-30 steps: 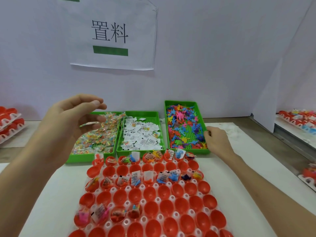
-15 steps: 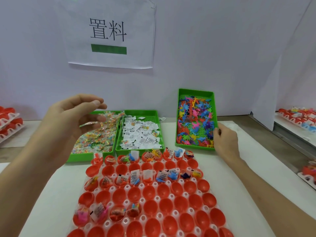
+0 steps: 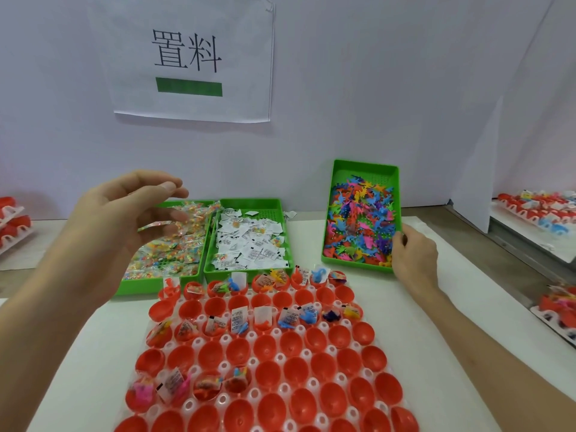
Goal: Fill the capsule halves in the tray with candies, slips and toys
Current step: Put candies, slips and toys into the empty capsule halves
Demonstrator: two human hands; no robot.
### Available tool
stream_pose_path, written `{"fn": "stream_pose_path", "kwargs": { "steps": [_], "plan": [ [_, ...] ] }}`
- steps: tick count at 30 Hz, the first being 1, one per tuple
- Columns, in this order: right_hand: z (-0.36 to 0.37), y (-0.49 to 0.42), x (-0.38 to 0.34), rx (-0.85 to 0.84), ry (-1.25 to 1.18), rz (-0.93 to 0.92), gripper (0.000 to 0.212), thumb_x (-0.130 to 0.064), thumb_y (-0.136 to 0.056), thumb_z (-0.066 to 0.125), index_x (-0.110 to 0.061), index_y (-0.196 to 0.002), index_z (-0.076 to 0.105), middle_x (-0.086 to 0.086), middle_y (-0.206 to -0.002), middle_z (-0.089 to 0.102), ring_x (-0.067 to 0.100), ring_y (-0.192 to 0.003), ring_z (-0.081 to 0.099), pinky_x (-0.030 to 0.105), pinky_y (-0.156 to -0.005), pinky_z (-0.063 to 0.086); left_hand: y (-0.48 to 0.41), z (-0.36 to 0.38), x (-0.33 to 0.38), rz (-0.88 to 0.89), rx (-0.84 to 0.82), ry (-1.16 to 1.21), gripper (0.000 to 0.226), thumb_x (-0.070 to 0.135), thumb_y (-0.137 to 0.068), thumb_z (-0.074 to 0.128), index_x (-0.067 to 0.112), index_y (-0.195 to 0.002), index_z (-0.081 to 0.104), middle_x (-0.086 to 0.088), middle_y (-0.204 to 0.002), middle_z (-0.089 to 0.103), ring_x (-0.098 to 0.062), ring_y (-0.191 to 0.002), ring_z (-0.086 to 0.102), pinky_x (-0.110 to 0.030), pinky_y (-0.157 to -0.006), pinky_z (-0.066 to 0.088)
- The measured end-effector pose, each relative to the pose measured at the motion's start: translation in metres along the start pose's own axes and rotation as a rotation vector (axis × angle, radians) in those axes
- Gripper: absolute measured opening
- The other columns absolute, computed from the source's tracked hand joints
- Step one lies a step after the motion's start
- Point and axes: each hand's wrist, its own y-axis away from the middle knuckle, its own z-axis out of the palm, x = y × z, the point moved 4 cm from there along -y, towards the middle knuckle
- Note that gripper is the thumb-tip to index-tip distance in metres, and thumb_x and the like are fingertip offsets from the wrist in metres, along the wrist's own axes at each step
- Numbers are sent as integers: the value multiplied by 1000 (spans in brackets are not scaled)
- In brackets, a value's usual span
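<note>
Fingers [image 3: 146, 182] of L hand [image 3: 115, 226] are curled, thumb close against them, holding a clear candy packet [image 3: 156, 225] raised over the candy bin [image 3: 140, 289]. R hand [image 3: 413, 254] grips the right rim of the toy bin [image 3: 363, 169], fingers hooked over the edge; I read that bin as tilted, far end up. Capsule tray [image 3: 224, 339] lies centre-front on the white table [image 3: 486, 294], nearest me. Its red capsule halves [image 3: 268, 350] are part-filled: some hold slips [image 3: 238, 316] and toys [image 3: 307, 316]. Slip bin [image 3: 249, 202] sits btwn candy and toy bins, touching the candy bin. Paper sign [image 3: 193, 57] on back wall.
</note>
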Motion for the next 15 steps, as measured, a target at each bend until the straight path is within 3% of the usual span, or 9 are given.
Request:
{"fn": "stream_pose_path", "kwargs": {
  "steps": [5, 9, 15],
  "plan": [
    [-4, 6, 3, 45, -32, 47, 23, -11, -102, 44, -4, -83, 55, 12, -72, 57, 33, -69, 51, 34, -61, 31, 0, -1, 1, 4, 6, -4, 20, 8, -98, 55, 18, -88, 69, 3, -85, 76, -11, -66, 70, -20, -62, 57],
    [-1, 5, 3, 1, -51, 158, 25, -8, -100, 44, 4, -81, 56, 22, -78, 61, 36, -73, 52, 36, -61, 32, 0, 1, 1, -2, -3, -6, 19, 8, -97, 56, 17, -88, 69, 3, -85, 76, -11, -65, 70, -19, -61, 58],
    [8, 7, -6, -74, -143, 341, 24, -9, -98, 46, 1, -84, 63, 23, -85, 66, 35, -72, 61, 38, -63, 50, 0, 1, 0, -5, -1, -10, 19, 7, -98, 55, 17, -89, 69, 3, -84, 76, -11, -65, 70, -19, -61, 58]
  ]
}}
